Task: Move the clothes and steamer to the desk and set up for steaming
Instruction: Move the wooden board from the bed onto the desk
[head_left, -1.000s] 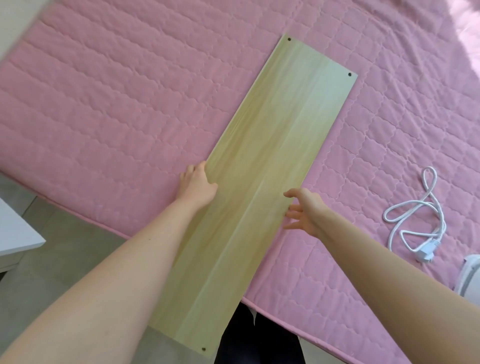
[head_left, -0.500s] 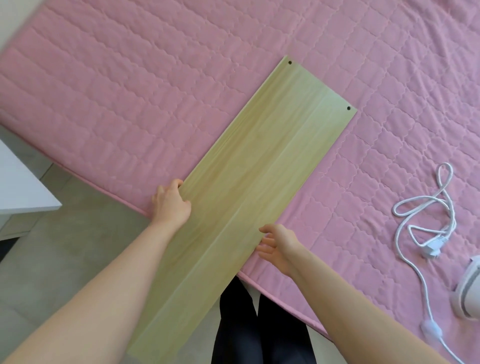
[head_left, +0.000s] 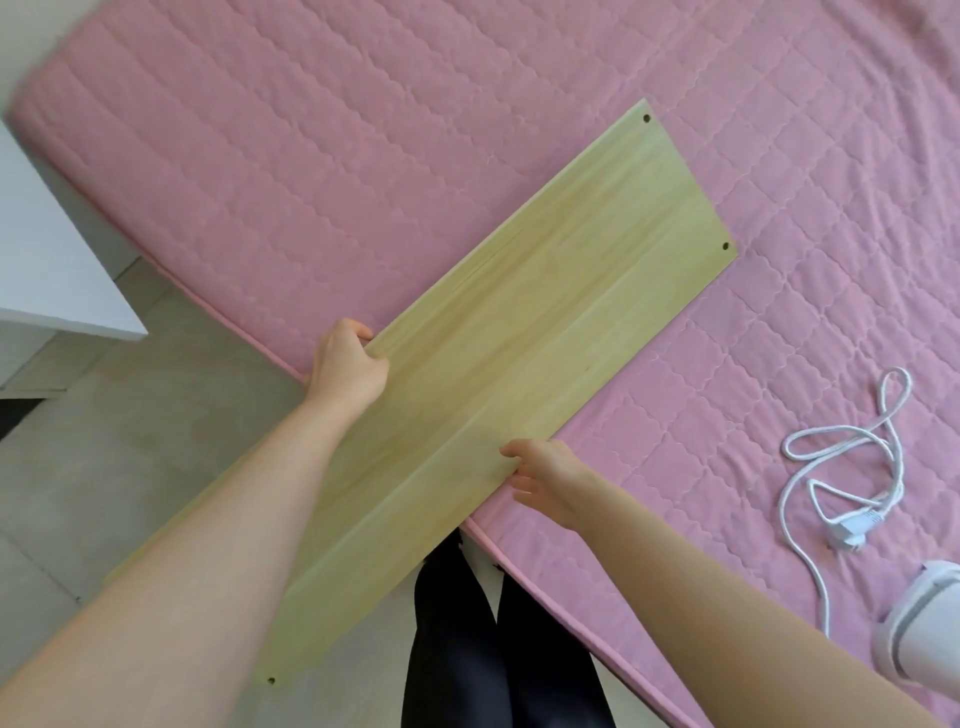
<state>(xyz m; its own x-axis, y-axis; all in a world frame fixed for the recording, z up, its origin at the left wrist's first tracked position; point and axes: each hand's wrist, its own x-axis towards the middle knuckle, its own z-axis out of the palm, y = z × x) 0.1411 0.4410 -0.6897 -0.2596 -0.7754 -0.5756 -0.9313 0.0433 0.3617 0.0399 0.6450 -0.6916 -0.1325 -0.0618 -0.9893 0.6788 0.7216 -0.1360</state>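
Head view. A long wooden board (head_left: 545, 312) lies slantwise, its far half on the pink bed (head_left: 311, 156) and its near half out over the floor (head_left: 130, 441). The left hand (head_left: 348, 369) grips one long edge with curled fingers. The right hand (head_left: 545, 467) holds the opposite edge, thumb on top and fingers reaching beneath; this hold looks light. The steamer (head_left: 919, 639) stands on the bed at lower right, its white cord (head_left: 841, 467) looped beside it, both well apart from the board. No clothes are in view. The desk (head_left: 52, 260) stands to the left.

Risks: the overhanging end may tip down if the lighter hold slips, and a swing toward the desk could strike its corner or the person's legs (head_left: 467, 649).
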